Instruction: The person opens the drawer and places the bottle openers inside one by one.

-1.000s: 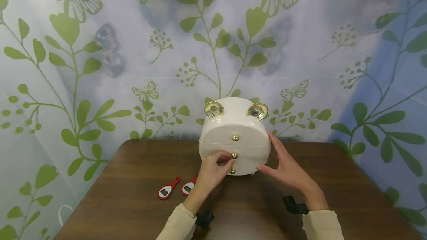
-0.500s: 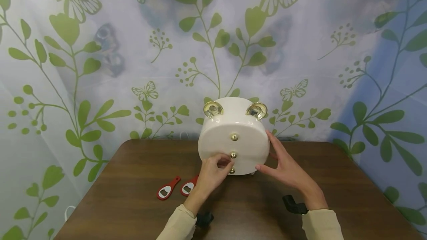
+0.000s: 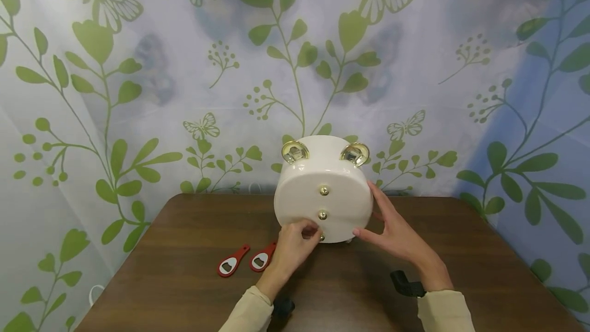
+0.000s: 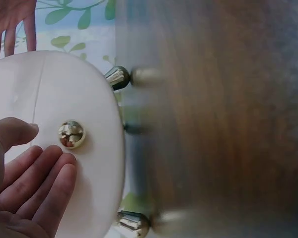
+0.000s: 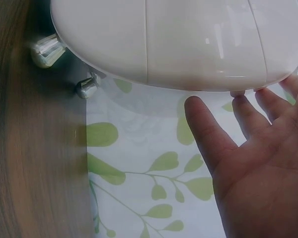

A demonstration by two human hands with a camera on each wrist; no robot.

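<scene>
A white rounded storage box [image 3: 304, 188] with gold ears and a column of gold knobs down its front stands on the table. My left hand [image 3: 295, 246] is low at its front, by the bottom knob [image 3: 321, 237]. In the left wrist view the thumb and loosely bent fingers [image 4: 49, 171] lie apart on either side of a gold knob [image 4: 71, 134], not closed on it. My right hand [image 3: 392, 227] spreads along the box's right side; its nearly straight fingertips [image 5: 193, 104] are right at the white side wall in the right wrist view.
Two red-and-white bottle openers [image 3: 228, 265] [image 3: 260, 260] lie on the brown wooden table [image 3: 184, 229], left of my left forearm. Short gold feet [image 4: 134, 224] hold the box up. A leaf-patterned curtain [image 3: 221, 65] hangs behind the table.
My left hand has moved down the front from the middle knob to the bottom one. The thin gap under the top knob has disappeared from sight. My right hand stays at the side.
</scene>
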